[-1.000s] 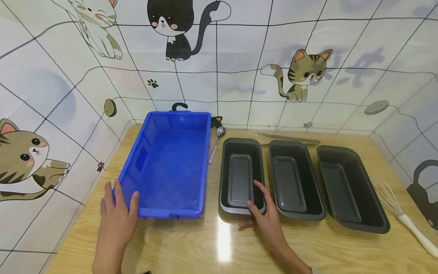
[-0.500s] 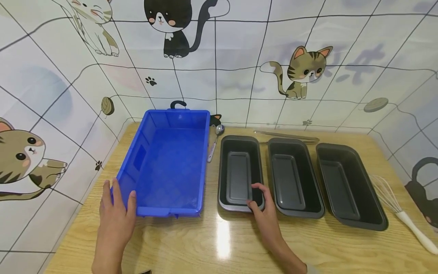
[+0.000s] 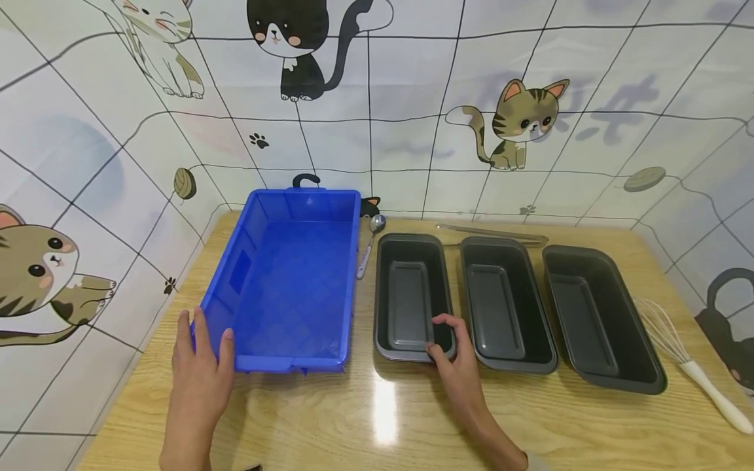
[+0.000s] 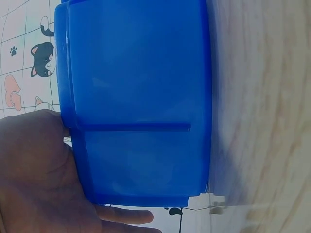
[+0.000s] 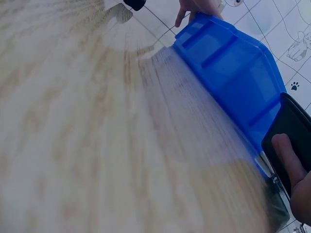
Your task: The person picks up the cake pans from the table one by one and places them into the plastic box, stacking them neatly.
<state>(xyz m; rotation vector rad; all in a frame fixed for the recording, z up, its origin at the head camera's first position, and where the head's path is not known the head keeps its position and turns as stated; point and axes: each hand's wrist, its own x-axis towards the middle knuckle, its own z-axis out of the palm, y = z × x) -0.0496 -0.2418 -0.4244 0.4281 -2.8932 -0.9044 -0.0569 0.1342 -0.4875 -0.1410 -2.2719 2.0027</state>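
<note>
Blue rect. plastic tray (image 3: pixel 300 288) on pale wood-grain table (image 3: pixel 330 425). L hand (image 3: pixel 200 383), fingers spread, touches tray's near L corner. R hand (image 3: pixel 462 376) pinches rim, near R corner, of dark-grey rect. metal loaf pan (image 3: pixel 409 304), first in row R of tray. Second dark-grey pan (image 3: pixel 497 311) & third dark-grey pan (image 3: pixel 583 324) stand farther R; silver spoon (image 3: pixel 377 224) w/ pale handle lies just beside tray's R wall; white-handled wire whisk (image 3: pixel 701 379), farthest R of tray.

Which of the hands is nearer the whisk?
Right. The right hand grips the leftmost pan, left of the whisk; the left hand is farther left, at the blue tray.
</note>
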